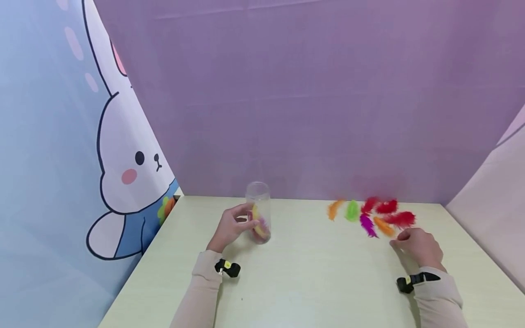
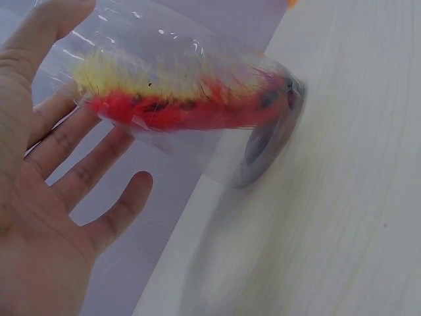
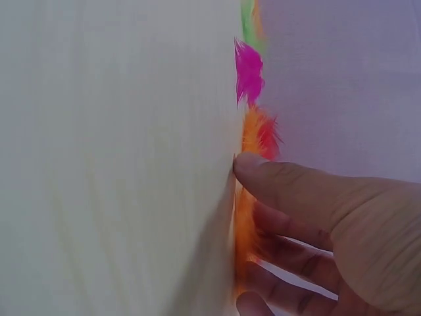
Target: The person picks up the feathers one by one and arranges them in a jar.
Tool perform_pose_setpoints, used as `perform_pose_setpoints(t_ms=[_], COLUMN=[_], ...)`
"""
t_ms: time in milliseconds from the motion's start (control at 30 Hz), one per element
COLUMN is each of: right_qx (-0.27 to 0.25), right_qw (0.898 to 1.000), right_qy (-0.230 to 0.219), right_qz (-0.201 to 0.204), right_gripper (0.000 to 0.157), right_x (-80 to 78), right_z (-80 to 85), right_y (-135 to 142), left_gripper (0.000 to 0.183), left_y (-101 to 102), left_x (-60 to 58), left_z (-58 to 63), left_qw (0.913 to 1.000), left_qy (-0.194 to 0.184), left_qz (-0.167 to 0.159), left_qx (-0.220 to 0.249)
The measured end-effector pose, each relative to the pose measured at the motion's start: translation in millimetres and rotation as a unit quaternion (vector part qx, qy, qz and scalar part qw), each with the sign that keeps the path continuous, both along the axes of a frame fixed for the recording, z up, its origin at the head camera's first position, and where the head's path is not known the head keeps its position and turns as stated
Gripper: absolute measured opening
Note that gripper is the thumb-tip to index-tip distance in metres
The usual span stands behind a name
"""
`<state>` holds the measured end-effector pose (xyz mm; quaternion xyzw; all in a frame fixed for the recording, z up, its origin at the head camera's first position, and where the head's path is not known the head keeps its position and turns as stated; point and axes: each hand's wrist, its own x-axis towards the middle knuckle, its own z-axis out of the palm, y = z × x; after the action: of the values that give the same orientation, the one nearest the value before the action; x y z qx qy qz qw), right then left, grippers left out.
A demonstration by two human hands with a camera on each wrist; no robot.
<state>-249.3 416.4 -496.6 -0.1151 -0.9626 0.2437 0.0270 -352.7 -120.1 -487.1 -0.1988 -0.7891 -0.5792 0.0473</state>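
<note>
My left hand (image 1: pixel 233 226) holds a clear jar (image 1: pixel 258 191) from its left side, thumb and fingers about the wall. Inside the jar are yellow feathers (image 2: pixel 131 72) and red feathers (image 2: pixel 191 115); its base is down at the tabletop. At the right, my right hand (image 1: pixel 420 246) is low over the table, beside a loose group of feathers. In the right wrist view its thumb and curled fingers pinch an orange feather (image 3: pixel 243 230), which the hand hides in the head view. Just left of the fingertips lies another orange feather (image 1: pixel 384 226).
Around there on the pale table (image 1: pixel 311 269) lie a purple feather (image 1: pixel 368 225), several red feathers (image 1: pixel 402 219), a green feather (image 1: pixel 352 211) and one more orange feather (image 1: pixel 334 209). A purple cloth (image 1: pixel 328 100) hangs behind the table; a rabbit-print curtain (image 1: pixel 49 159) hangs on the left.
</note>
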Motion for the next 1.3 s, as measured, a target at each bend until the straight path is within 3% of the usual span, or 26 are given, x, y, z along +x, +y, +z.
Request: perform_pose_setpoints(t_ms=[500,800,1100,1300], right_qx=[0.025,0.008,0.022,0.018], right_qw=[1.0,0.999,0.997,0.993], right_qy=[0.003,-0.009,0.012,0.063], right_qz=[0.018,0.042,0.079,0.099], right_gripper=[0.023,0.015,0.013,0.013], right_x=[3.0,0.7,-8.5,-13.1], right_z=[1.9,-4.5,-10.1,-11.1], right_y=[2.1,5.3,3.4,1.2], left_gripper=[0.056,0.056,0.056,0.055], left_y=[0.1,1.1,-1.4,-0.8], left_x=[0.1,0.0,-1.6,0.0], left_z=[-4.4,-5.1,-3.1,-2.3], left_qw=[0.9999,0.9999,0.9999,0.9998], left_qy=[-0.003,-0.007,-0.005,-0.014], left_qz=[-0.005,-0.007,-0.008,0.002], left_qx=[0.011,0.012,0.013,0.015])
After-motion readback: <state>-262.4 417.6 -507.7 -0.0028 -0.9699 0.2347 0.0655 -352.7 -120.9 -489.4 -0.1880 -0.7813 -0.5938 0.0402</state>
